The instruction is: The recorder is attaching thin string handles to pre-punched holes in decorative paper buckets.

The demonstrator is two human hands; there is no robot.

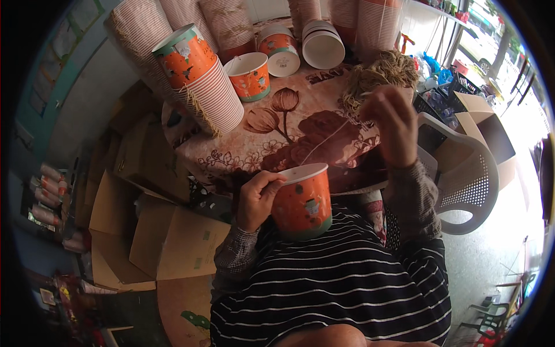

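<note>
The left hand (pixel 258 200) is gripping the orange bucket (pixel 302 202) at its nine o'clock rim, fingers curled, and the bucket is sitting before the torso. Toward one o'clock, a thin cord (pixel 324 142) is stretching up to the blurred right hand (pixel 394 124), seemingly pinching it; overpulling could be tipping the bucket. Beyond, at one o'clock on the desk (pixel 237 136), a twine bundle (pixel 381 75) is lying, its loose strands possibly snagging. At eleven, a bucket stack (pixel 217 98) is standing, risking toppling if bumped.

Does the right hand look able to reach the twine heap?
Probably yes: the right hand is raised close to the twine heap, with nothing evident blocking it, though it may be holding a strand from the orange bucket.
</note>
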